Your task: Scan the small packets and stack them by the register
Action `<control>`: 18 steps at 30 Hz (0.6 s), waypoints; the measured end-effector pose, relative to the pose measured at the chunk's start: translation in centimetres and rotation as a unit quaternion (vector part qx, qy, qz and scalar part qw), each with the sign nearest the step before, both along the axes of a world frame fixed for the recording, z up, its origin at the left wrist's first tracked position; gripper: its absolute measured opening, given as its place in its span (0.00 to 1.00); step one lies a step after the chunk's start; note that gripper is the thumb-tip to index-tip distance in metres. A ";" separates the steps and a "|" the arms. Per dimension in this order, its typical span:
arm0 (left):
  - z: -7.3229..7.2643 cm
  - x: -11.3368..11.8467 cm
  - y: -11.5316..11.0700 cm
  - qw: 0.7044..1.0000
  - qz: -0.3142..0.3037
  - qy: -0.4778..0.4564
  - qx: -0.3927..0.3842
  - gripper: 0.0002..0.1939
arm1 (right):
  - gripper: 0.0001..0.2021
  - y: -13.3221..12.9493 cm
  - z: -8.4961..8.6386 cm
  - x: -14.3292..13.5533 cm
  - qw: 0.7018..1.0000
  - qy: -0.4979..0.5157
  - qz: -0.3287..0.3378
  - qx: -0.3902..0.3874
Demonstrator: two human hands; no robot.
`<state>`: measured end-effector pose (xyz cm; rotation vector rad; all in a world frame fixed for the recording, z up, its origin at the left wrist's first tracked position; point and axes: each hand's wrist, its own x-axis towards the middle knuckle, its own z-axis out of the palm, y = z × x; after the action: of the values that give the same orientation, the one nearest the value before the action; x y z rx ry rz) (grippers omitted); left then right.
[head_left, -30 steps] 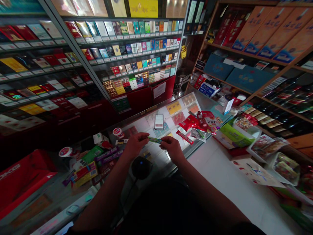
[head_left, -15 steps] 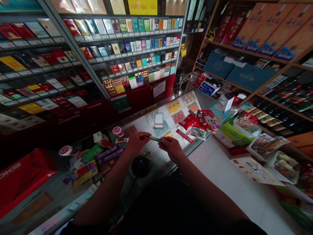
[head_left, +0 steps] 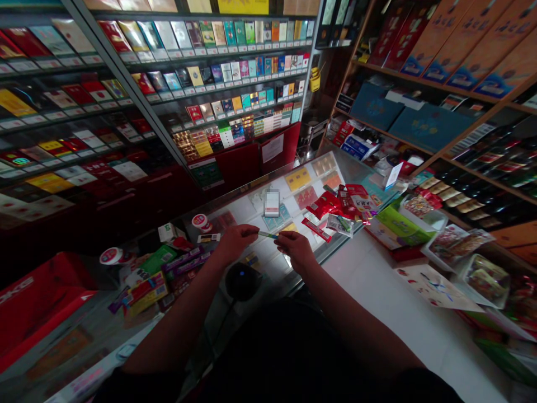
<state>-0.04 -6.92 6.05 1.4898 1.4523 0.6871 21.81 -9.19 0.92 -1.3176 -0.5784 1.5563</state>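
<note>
Sitting at the left edge of the frame, a red box is running out of view. Just right of it, a lidded tub is standing beside a heap of colored packets, and a second tub is standing farther right on the glass-topped counter. Near the center, the left hand is pinching the left end of a slim green stick, while the fingers of the right hand are gripping its right end, holding it above the counter. Under the glass, flat packs are lying in rows. Right of the hands, red packets are lying in a pile, with a clear packet and a red stick near them. At the right of the frame, one white container is holding small wrapped pieces, and another is holding bagged goods.

The stick's ends are hiding behind the fingertips, and its print is not reading clearly. A pale pack in the center is showing blurred. Bottles and goods at the right edge are being cut off, and the lower left is lying too dark to make out fully.
</note>
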 end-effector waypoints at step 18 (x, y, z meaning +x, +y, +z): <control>-1.9 -2.5 -0.4 0.996 -0.082 0.012 -0.031 0.31 | 0.14 -1.4 -2.7 0.0 0.964 -0.246 0.042 0.094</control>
<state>-2.52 -7.28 4.18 1.5540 1.3398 0.5215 21.80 -10.55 -1.75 -1.5514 -1.0765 1.1992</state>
